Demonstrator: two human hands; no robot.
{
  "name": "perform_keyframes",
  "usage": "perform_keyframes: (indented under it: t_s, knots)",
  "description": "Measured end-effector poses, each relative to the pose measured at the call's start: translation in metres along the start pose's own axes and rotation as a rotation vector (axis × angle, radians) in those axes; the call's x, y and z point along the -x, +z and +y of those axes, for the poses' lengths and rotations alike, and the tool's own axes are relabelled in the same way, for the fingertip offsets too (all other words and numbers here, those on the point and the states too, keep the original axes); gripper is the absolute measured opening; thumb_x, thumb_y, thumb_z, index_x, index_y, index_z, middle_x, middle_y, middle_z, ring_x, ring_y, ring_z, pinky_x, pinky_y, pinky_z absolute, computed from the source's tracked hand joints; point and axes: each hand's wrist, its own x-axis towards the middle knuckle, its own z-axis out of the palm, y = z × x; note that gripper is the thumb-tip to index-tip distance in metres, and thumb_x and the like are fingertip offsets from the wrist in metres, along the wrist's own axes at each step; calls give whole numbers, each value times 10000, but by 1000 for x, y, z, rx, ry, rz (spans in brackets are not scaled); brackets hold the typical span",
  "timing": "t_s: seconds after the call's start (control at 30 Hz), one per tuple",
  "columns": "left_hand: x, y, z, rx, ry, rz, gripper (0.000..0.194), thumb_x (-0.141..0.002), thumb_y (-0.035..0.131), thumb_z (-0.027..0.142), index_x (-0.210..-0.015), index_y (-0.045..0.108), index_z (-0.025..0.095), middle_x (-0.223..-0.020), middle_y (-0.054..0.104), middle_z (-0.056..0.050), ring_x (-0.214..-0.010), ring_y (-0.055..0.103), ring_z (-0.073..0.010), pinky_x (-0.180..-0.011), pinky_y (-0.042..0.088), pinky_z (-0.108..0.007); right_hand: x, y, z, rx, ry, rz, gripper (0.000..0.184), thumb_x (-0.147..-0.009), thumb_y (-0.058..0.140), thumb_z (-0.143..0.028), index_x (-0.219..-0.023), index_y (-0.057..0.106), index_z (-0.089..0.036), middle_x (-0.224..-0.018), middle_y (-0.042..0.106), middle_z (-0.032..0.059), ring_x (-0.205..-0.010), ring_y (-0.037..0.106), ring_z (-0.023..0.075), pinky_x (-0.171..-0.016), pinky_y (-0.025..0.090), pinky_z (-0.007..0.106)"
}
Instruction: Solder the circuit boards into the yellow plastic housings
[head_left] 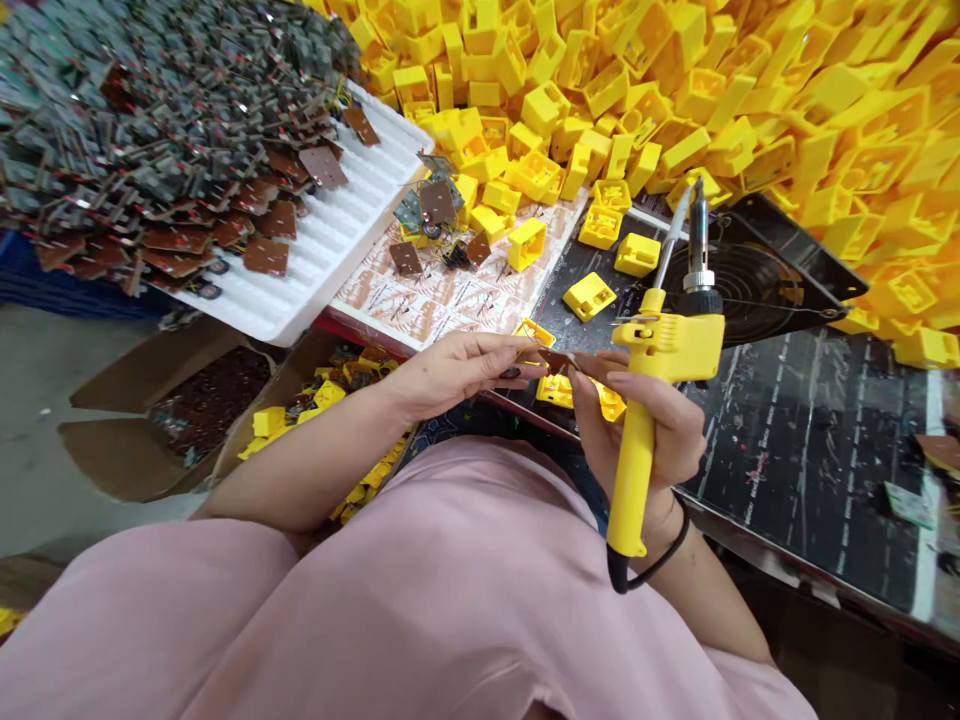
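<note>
My left hand (pixel 465 372) reaches in over the table edge, thumb and fingers closed on a small brown circuit board (pixel 556 360) with thin wires. At the board's other side are the fingertips of my right hand (pixel 671 425). That same hand carries a yellow soldering gun (pixel 634 470), its handle slanting across the palm and its metal tip pointing up and away from me. A black cord hangs from the handle's lower end by my wrist. Just beneath the hands lie yellow plastic housings (pixel 555 390), partly covered by my fingers.
Yellow housings (pixel 637 80) are heaped across the back. Circuit boards pile on a white foam tray (pixel 360 215) at left. A black fan-like frame (pixel 780 270) stands behind the soldering gun. Some wired boards (pixel 437 203) lie mid-table. Below left is an open cardboard box (pixel 127 455).
</note>
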Motion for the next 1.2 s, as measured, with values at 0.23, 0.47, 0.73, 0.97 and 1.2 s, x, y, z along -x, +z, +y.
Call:
perform_keyframes:
  t_s: [0.23, 0.47, 0.73, 0.97, 1.2]
  knots:
    - [-5, 30, 2, -59, 232, 263, 363, -734, 971, 599, -887, 894, 278, -1020, 869, -32, -1011, 802, -204, -992, 626, -338, 4, 6, -5, -11, 38, -76, 498, -882, 829, -81, -1274, 620, -305, -976, 821, -7, -807, 825, 213, -724, 703, 331]
    - [-3, 21, 11, 95, 108, 244, 404, -617, 1035, 571, -820, 873, 262, -721, 774, 30, -620, 683, -89, -618, 572, -205, 11, 4, 1, -66, 77, -205, 389, -923, 833, -188, -1227, 613, -294, -1044, 822, 21, -849, 826, 207, -758, 702, 327]
    - [0, -31, 28, -1205, 328, 265, 229, -873, 637, 332, -887, 809, 181, -819, 813, -31, -753, 729, -169, -755, 538, -284, 8, 16, 37, 83, 138, -465, 462, -965, 789, -459, -1354, 608, -288, -1170, 777, 58, -1032, 761, 262, -1066, 593, 475]
    - [-4, -33, 17, -1335, 353, 142, 265, -925, 575, 331, -921, 794, 183, -868, 816, -42, -769, 728, -169, -780, 533, -281, 2, 7, 26, 10, 64, -567, 395, -998, 762, -383, -1362, 627, -309, -988, 793, 2, -880, 764, 209, -1080, 596, 449]
    - [-4, -31, 20, -1455, 350, 113, 273, -930, 576, 338, -888, 804, 196, -864, 828, -50, -824, 756, -209, -883, 527, -357, -4, -67, 9, -20, 290, -304, 446, -985, 718, -567, -1411, 706, -437, -869, 802, -15, -618, 735, 208, -575, 634, 359]
